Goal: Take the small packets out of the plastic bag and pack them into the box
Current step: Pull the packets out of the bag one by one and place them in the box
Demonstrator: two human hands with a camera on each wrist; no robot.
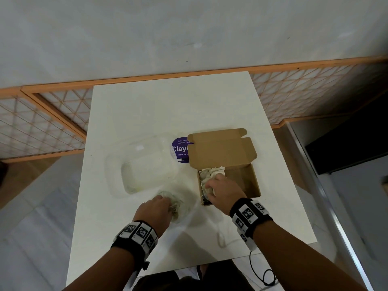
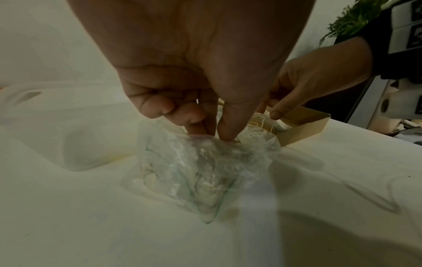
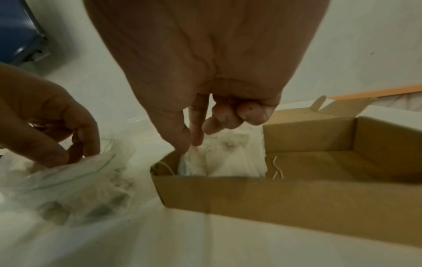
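A crumpled clear plastic bag [image 1: 178,206] with several small pale packets inside lies on the white table. My left hand [image 1: 168,203] pinches the bag's top between thumb and fingers [image 2: 224,126], and the bag [image 2: 200,171] hangs loosely beneath them. To the right stands an open brown cardboard box [image 1: 245,181], lid flap folded back. White packets [image 3: 228,159] with strings fill its left end; the right end is bare. My right hand [image 1: 209,191] is over the box's near-left corner. Its thumb and forefinger [image 3: 182,142] pinch a white packet at the box [image 3: 274,198] wall.
An empty clear plastic container [image 1: 144,166] sits left of the box, with a round purple label [image 1: 180,149] behind it. A thin white cord [image 1: 222,238] lies on the table [image 1: 168,112] near its front edge. A black cable [image 1: 262,274] hangs off the front. An orange lattice fence stands behind.
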